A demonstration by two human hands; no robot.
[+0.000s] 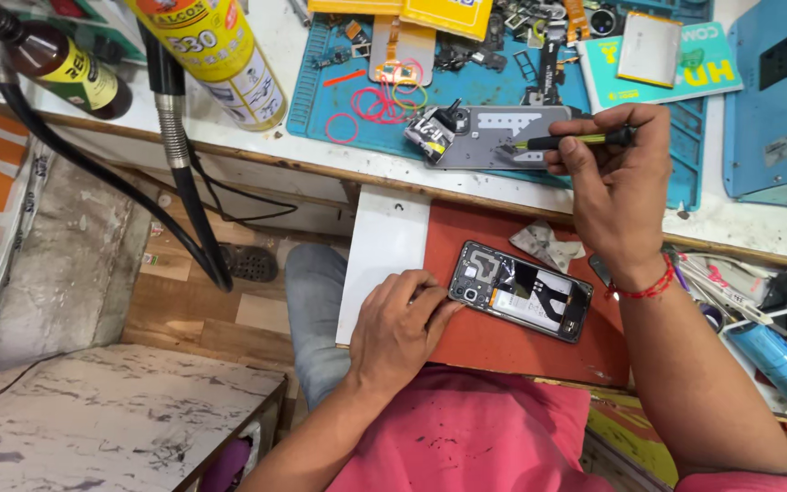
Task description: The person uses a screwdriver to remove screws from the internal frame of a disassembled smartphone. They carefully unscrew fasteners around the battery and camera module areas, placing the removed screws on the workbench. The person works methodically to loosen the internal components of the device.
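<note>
An opened phone point(521, 290) with its back cover off lies on a red pull-out board point(503, 351) in front of me. My left hand point(401, 328) rests on the board and grips the phone's left end. My right hand point(617, 182) is raised over the bench and holds a thin screwdriver point(574, 140) with a black and yellow-green handle. Its tip touches a grey metal phone plate point(494, 137) lying on the blue work mat point(357, 87). A red thread band circles my right wrist.
On the blue mat lie several coloured rubber bands point(384, 100) and small phone parts. A yellow spray can point(216, 55) and a brown bottle point(61, 64) stand at the left. A silver battery point(649, 47) rests on a teal box. Black hoses point(184, 191) hang off the bench's edge.
</note>
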